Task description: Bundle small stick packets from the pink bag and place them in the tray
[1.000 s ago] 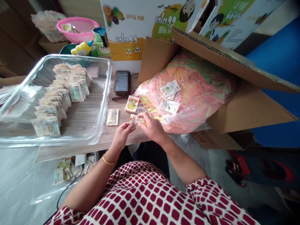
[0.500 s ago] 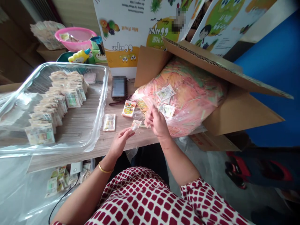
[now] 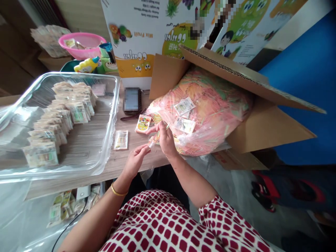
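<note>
My left hand (image 3: 137,159) pinches the lower edge of a small clear packet (image 3: 151,141) with a printed front. Just above it, my right hand (image 3: 166,140) grips a few thin candy sticks (image 3: 158,134), their lower ends at the packet's mouth; how far inside they reach I cannot tell. Behind my right hand, a big clear bag (image 3: 210,105) full of pink, orange and green sticks bulges from an open carton (image 3: 273,129). Two packets (image 3: 184,106) lie on that bag. On the table sit a filled packet (image 3: 121,140) and a fruit-printed packet (image 3: 143,123).
A clear plastic tray (image 3: 111,115) at left holds rows of filled packets (image 3: 49,133). A phone-like device (image 3: 132,100) lies near a printed carton (image 3: 133,45). At the back left are a pink bowl (image 3: 82,52) and a yellow bottle (image 3: 86,65). More packets (image 3: 61,206) lie below the table edge.
My right hand has moved left and down from the bag's edge to the packet, with sticks now showing in its fingers. My left hand keeps the packet in nearly the same spot.
</note>
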The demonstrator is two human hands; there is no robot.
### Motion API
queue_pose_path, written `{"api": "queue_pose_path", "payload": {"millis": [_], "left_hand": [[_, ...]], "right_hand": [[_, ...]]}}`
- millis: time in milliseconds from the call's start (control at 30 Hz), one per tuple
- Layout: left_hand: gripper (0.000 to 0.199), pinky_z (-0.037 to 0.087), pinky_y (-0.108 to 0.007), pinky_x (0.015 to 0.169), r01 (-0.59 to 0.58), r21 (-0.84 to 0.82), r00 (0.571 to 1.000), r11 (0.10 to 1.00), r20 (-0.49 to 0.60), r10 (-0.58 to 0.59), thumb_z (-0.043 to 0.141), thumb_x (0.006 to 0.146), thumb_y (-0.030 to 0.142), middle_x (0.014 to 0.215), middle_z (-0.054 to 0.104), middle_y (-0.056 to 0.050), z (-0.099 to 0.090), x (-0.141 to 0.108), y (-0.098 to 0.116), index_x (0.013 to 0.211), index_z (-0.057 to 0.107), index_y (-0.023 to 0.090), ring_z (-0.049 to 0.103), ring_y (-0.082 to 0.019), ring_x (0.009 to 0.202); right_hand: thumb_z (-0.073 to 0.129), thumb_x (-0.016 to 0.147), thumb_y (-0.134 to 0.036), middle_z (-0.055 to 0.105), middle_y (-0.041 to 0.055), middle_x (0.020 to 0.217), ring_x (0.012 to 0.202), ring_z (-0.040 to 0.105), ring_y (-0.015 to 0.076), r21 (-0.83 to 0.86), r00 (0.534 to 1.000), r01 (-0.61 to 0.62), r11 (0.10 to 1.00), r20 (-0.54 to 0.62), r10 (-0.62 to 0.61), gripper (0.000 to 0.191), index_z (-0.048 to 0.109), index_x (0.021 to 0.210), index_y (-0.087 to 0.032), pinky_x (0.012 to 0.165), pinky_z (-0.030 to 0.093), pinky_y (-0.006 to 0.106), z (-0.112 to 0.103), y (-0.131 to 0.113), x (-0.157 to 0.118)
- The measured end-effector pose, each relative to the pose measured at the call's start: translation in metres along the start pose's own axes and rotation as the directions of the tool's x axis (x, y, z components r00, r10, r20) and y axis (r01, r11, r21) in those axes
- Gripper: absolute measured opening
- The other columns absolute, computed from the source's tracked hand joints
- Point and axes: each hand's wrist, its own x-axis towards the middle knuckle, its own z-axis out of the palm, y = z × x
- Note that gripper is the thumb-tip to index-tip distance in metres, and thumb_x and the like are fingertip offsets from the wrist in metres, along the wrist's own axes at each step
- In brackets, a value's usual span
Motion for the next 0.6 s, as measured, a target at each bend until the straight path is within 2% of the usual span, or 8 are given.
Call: {"api": "queue_pose_path", "payload": {"millis": [100, 267, 367, 467, 600], "left_hand": [[0.041, 0.049, -0.047, 0.112, 0.004, -0.009, 1.000, 1.000, 0.016, -0.003, 0.075, 0.086, 0.054, 0.121, 0.078, -0.009, -0.001, 0.002, -0.001, 0.109, 0.082, 0.020, 0.065, -0.031, 0.123], [0.039, 0.050, -0.047, 0.112, 0.031, -0.076, 0.999, 0.997, 0.032, -0.029, 0.076, 0.086, 0.051, 0.123, 0.077, -0.010, 0.001, 0.006, -0.003, 0.108, 0.082, 0.019, 0.065, -0.031, 0.123], [0.038, 0.050, -0.047, 0.112, 0.066, -0.130, 0.997, 0.989, 0.044, -0.061, 0.077, 0.085, 0.050, 0.120, 0.078, -0.010, 0.002, 0.008, -0.003, 0.106, 0.082, 0.019, 0.066, -0.030, 0.121], [0.039, 0.049, -0.048, 0.112, 0.080, -0.126, 0.995, 0.989, 0.067, -0.072, 0.077, 0.084, 0.050, 0.122, 0.077, -0.010, 0.003, 0.008, -0.002, 0.107, 0.082, 0.019, 0.065, -0.031, 0.123], [0.041, 0.050, -0.048, 0.111, 0.071, -0.073, 0.996, 0.995, 0.059, -0.066, 0.080, 0.081, 0.052, 0.119, 0.078, -0.010, 0.008, 0.006, 0.003, 0.104, 0.083, 0.019, 0.066, -0.031, 0.120]], "right_hand": [[0.036, 0.105, -0.058, 0.080, 0.0014, 0.084, 0.095, 0.072, 0.0211, -0.037, 1.000, -0.022, 0.999, 0.010, 0.023, 0.041, 0.046, 0.079, -0.028, 0.104, 0.047, 0.039, -0.006, 0.004, 0.000], [0.037, 0.107, -0.053, 0.081, 0.0009, 0.095, 0.099, 0.071, 0.0206, -0.090, 0.997, -0.034, 0.995, 0.060, 0.039, 0.035, 0.050, 0.085, -0.029, 0.108, 0.046, 0.040, -0.013, 0.011, -0.004], [0.040, 0.107, -0.050, 0.081, 0.0010, 0.102, 0.107, 0.071, 0.0210, -0.059, 0.995, -0.015, 0.998, 0.093, 0.021, 0.032, 0.052, 0.087, -0.029, 0.112, 0.045, 0.041, -0.014, 0.014, -0.006], [0.040, 0.106, -0.055, 0.080, 0.0014, 0.099, 0.106, 0.074, 0.0224, 0.000, 0.995, -0.027, 1.000, 0.092, 0.027, 0.034, 0.055, 0.088, -0.030, 0.111, 0.049, 0.043, -0.014, 0.019, -0.005], [0.042, 0.104, -0.059, 0.079, 0.0039, 0.086, 0.097, 0.076, 0.0254, 0.041, 0.990, -0.114, 0.993, 0.090, 0.110, 0.041, 0.064, 0.086, -0.029, 0.105, 0.055, 0.046, -0.014, 0.023, 0.000]]}}
